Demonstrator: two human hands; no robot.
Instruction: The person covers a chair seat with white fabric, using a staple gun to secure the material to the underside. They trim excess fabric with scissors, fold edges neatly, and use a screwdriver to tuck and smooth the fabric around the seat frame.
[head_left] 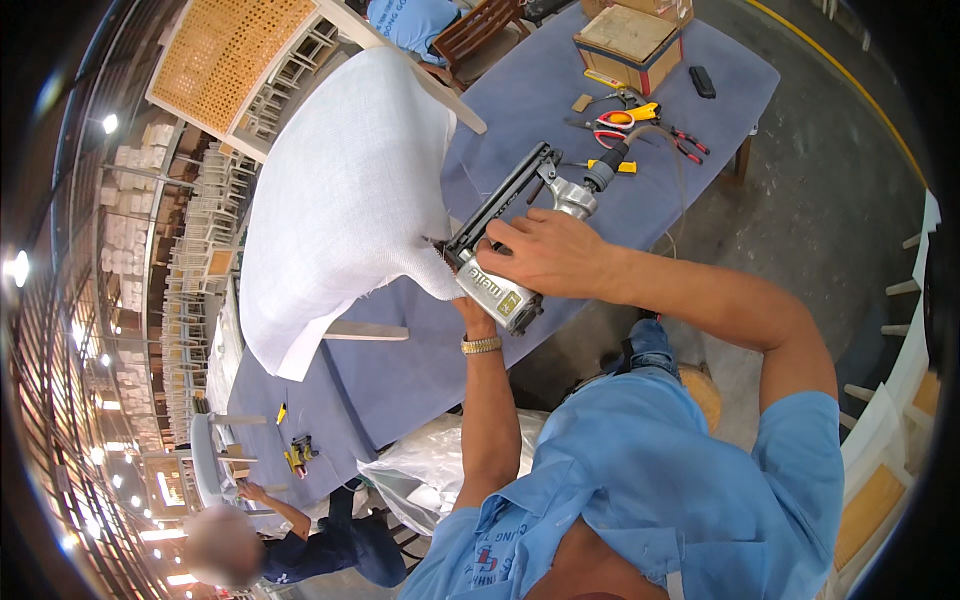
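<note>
Right-hand fingers [507,235] wrap closed around the staple gun [500,292]; the left hand [474,315], just below them, is too hidden to tell its grip. Left of the fingers lies white fabric [350,190], best kept taut, nose square to its edge.

Chair [345,190] on table [500,90], left of staple gun [492,290]; scissors [614,119] right of chair, before box [615,68].

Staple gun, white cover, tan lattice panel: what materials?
Staple gun: likely metal, silver body with glossy highlights.
White cover: probably woven textile, matte, with frayed threads at its edge.
Tan lattice panel: looks like cane, matte, openwork strands; plastic possible.
</note>
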